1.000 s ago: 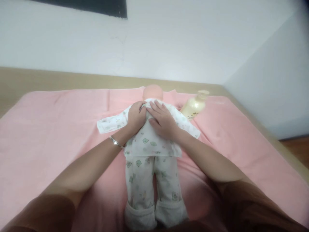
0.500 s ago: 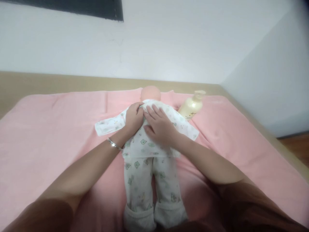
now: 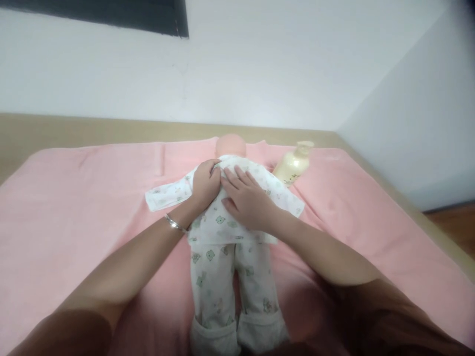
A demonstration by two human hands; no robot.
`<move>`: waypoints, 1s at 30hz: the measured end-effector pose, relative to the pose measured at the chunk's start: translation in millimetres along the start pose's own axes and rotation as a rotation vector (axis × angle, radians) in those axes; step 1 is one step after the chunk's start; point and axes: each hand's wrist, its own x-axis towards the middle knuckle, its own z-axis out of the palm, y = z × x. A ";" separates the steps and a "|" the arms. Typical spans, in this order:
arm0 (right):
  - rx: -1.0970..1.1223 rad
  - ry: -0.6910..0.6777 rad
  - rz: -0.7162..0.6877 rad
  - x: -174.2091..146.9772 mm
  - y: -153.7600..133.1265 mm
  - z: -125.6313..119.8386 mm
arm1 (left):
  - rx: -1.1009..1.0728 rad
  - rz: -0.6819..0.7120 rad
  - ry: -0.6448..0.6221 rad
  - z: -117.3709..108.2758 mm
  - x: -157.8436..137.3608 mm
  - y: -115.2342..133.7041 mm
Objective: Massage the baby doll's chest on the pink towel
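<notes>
A baby doll (image 3: pixel 230 145) in a white patterned top (image 3: pixel 218 225) and matching trousers (image 3: pixel 213 282) lies stretched out with its head away from me; no face shows. My left hand (image 3: pixel 205 184) is curled over the upper left side of its body by the shoulder, some fingers hidden, a silver bangle (image 3: pixel 174 223) at the wrist. Flat on the top, just right of centre, rests my right hand (image 3: pixel 248 198), fingers extended. The doll's sleeves spread out to both sides. The trouser ends look folded up.
Under the doll is a pink sheet (image 3: pixel 92 207) on a tan surface (image 3: pixel 92 129). A cream pump bottle (image 3: pixel 293 165) leans beyond the right sleeve. White wall (image 3: pixel 260 64) rises behind, with a dark panel (image 3: pixel 148 17) at upper left.
Both hands keep their places on the doll; the right hand shows at most a very slight shift. The whole view has moved down slightly.
</notes>
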 end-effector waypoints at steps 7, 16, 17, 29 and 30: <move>0.080 0.065 0.065 29.8 50.3 9.0 | 0.020 -0.004 -0.013 -0.6 -0.2 2.1; -0.023 0.120 0.048 5.0 3.6 9.9 | 0.008 -0.017 -0.014 -0.7 0.7 0.1; -0.007 0.104 0.001 5.6 4.8 10.2 | 0.004 -0.018 -0.010 -0.4 1.1 -0.8; 0.099 0.048 -0.021 29.9 58.1 14.0 | 0.007 -0.001 -0.022 -1.8 0.8 2.8; 0.092 0.038 0.017 29.3 53.6 12.7 | 0.008 -0.006 -0.022 -1.8 0.7 2.9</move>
